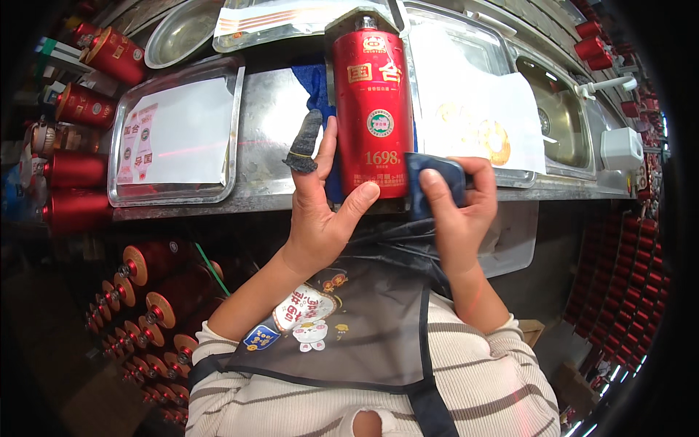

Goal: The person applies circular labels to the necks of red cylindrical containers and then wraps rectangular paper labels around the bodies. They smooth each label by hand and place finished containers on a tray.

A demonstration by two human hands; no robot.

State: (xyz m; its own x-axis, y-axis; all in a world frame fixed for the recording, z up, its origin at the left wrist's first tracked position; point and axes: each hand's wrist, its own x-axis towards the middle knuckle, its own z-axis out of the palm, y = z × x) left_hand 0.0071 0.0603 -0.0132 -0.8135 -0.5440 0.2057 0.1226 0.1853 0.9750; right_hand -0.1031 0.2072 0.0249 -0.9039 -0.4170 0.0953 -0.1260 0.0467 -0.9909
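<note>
A red bottle (373,95) with gold lettering, a round green-and-white emblem and a metal neck rests in front of me, its neck pointing away, on a support with a metallic edge. My left hand (320,200) holds its lower left side, thumb on the front and fingers along the side; one finger wears a dark grey fabric finger cover (304,138). Pinched between thumb and fingers of my right hand (459,211) is a dark blue flat pad (437,182), touching the bottle's lower right edge. Behind the bottle a blue cloth (313,91) shows.
Left of the bottle, a metal tray (231,164) bears a white sheet with printed red-and-gold pieces. Right, white sheets with gold prints (488,124) lie on another tray, beside a metal sink (557,105). A metal bowl (164,54) stands far left. Red bottles (156,298) crowd both sides.
</note>
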